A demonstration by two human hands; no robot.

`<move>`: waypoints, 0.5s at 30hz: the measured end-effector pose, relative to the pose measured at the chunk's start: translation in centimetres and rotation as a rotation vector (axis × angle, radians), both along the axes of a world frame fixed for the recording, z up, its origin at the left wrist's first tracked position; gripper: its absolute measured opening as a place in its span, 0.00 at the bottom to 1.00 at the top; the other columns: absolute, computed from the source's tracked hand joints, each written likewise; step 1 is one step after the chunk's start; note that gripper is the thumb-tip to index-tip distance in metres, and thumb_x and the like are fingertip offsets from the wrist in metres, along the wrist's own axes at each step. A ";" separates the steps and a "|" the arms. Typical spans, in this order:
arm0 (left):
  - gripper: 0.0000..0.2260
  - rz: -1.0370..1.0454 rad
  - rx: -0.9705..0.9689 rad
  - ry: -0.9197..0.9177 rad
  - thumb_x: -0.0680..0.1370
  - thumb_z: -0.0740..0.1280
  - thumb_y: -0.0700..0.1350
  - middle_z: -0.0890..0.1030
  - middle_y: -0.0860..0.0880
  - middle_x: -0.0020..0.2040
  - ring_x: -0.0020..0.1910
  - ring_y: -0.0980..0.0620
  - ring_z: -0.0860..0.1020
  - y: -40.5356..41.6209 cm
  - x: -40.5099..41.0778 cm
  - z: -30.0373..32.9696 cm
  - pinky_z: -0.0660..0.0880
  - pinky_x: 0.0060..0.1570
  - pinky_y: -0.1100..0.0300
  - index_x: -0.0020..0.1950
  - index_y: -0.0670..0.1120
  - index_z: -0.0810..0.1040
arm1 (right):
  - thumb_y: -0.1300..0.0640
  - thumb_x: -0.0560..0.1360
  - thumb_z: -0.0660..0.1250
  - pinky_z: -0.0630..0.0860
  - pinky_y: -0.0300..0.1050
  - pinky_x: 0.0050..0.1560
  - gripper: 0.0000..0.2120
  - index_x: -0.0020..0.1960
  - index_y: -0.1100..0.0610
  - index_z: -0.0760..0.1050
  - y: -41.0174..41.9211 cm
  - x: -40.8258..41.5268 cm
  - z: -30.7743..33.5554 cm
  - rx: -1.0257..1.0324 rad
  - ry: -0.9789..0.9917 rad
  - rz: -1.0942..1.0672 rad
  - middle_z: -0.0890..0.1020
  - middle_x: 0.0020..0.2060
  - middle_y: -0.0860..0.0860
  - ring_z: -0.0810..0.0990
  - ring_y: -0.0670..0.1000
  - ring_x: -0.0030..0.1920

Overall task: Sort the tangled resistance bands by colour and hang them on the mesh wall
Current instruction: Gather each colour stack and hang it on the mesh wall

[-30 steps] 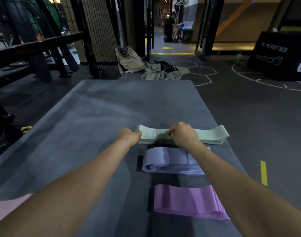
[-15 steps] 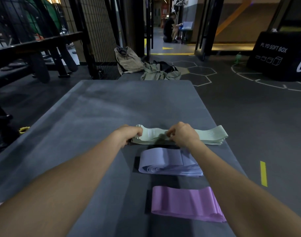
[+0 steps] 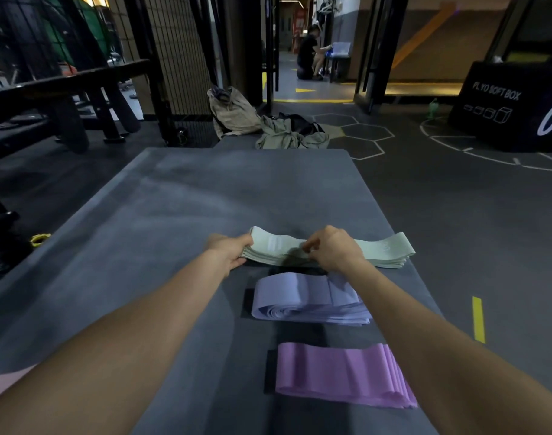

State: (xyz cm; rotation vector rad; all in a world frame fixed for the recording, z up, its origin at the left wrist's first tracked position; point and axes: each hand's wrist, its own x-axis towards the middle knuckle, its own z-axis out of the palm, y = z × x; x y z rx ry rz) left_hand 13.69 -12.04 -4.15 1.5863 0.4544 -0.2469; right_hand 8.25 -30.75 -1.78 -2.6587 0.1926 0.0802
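Three folded stacks of resistance bands lie in a row on a large grey mat (image 3: 174, 233), which fills the middle of the head view and rests on dark gym flooring. To the far right stands a black plyo soft box (image 3: 513, 102) with white lettering. At the upper left a black mesh wall (image 3: 177, 58) rises behind a dark rack (image 3: 64, 89). Beyond the mat's far edge lie a beige bag (image 3: 234, 111) and a heap of olive clothing (image 3: 287, 136), just beside each other. A second person (image 3: 307, 54) crouches in the corridor further back.

On the mat, the pink stack (image 3: 340, 375) lies nearest the camera, the lavender stack (image 3: 303, 299) sits in the middle, and the pale green stack (image 3: 384, 249) lies furthest; the three are apart from one another and all sit toward the mat's right side.

Both hands are on the green stack. The left hand (image 3: 229, 252) grips its left end, thumb over the top layer and fingers curled beneath the edge. The right hand (image 3: 334, 249) is curled over the stack near its centre, fingertips pinching the upper layers. The left end of the stack appears slightly raised off the mat.

A yellow stripe (image 3: 478, 318) marks the floor right of the mat, and a small yellow object (image 3: 39, 238) lies on the floor to the left.
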 end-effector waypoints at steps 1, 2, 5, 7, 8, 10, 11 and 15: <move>0.09 0.008 -0.002 -0.018 0.73 0.68 0.36 0.75 0.46 0.36 0.33 0.54 0.74 0.0 0.0 0.2 0.78 0.40 0.62 0.37 0.43 0.70 | 0.61 0.75 0.64 0.76 0.44 0.51 0.12 0.54 0.49 0.81 0.0 0.0 0.1 0.008 0.007 -0.001 0.82 0.53 0.54 0.80 0.57 0.51; 0.10 0.008 0.001 -0.032 0.73 0.68 0.36 0.75 0.45 0.36 0.33 0.54 0.74 0.0 -0.1 0.5 0.76 0.34 0.64 0.36 0.43 0.69 | 0.61 0.75 0.64 0.75 0.44 0.50 0.12 0.54 0.50 0.81 0.1 0.0 0.2 0.017 0.015 -0.001 0.82 0.53 0.54 0.80 0.57 0.51; 0.10 0.031 0.023 -0.089 0.72 0.68 0.35 0.75 0.45 0.34 0.32 0.53 0.74 0.3 -0.3 1.8 0.75 0.35 0.63 0.34 0.43 0.70 | 0.62 0.75 0.64 0.75 0.43 0.52 0.13 0.55 0.52 0.81 0.9 0.1 0.9 0.045 0.028 0.014 0.82 0.53 0.55 0.80 0.57 0.52; 0.10 0.043 0.052 -0.126 0.72 0.69 0.35 0.75 0.45 0.34 0.32 0.53 0.74 1.1 -0.4 3.1 0.74 0.36 0.63 0.34 0.43 0.71 | 0.61 0.75 0.64 0.75 0.43 0.56 0.13 0.56 0.52 0.81 1.8 0.2 1.4 0.050 0.033 0.038 0.82 0.54 0.56 0.80 0.57 0.54; 0.10 0.049 0.068 -0.146 0.72 0.69 0.35 0.75 0.46 0.34 0.32 0.53 0.74 1.7 -0.3 3.7 0.74 0.34 0.63 0.34 0.43 0.71 | 0.61 0.75 0.64 0.74 0.43 0.57 0.13 0.57 0.52 0.81 2.3 0.3 1.7 0.048 0.037 0.052 0.82 0.54 0.56 0.79 0.56 0.55; 0.10 0.065 0.114 -0.182 0.71 0.69 0.35 0.75 0.46 0.34 0.31 0.53 0.73 3.1 -0.3 5.1 0.74 0.32 0.64 0.34 0.43 0.71 | 0.60 0.75 0.65 0.74 0.43 0.55 0.12 0.57 0.53 0.80 3.6 0.6 2.4 0.061 0.040 0.070 0.82 0.54 0.56 0.79 0.56 0.55; 0.10 0.074 0.145 -0.196 0.71 0.69 0.35 0.75 0.45 0.33 0.31 0.52 0.73 4.0 -0.2 5.7 0.74 0.32 0.63 0.33 0.43 0.71 | 0.61 0.75 0.66 0.73 0.42 0.54 0.12 0.57 0.54 0.80 4.2 0.7 2.7 0.072 0.038 0.077 0.82 0.54 0.55 0.79 0.55 0.55; 0.10 0.135 0.308 -0.246 0.69 0.71 0.37 0.75 0.44 0.34 0.30 0.50 0.73 8.0 0.1 8.7 0.75 0.31 0.62 0.31 0.42 0.72 | 0.62 0.74 0.67 0.71 0.39 0.50 0.13 0.58 0.55 0.79 6.7 1.3 4.1 0.138 0.017 0.109 0.82 0.55 0.54 0.79 0.53 0.56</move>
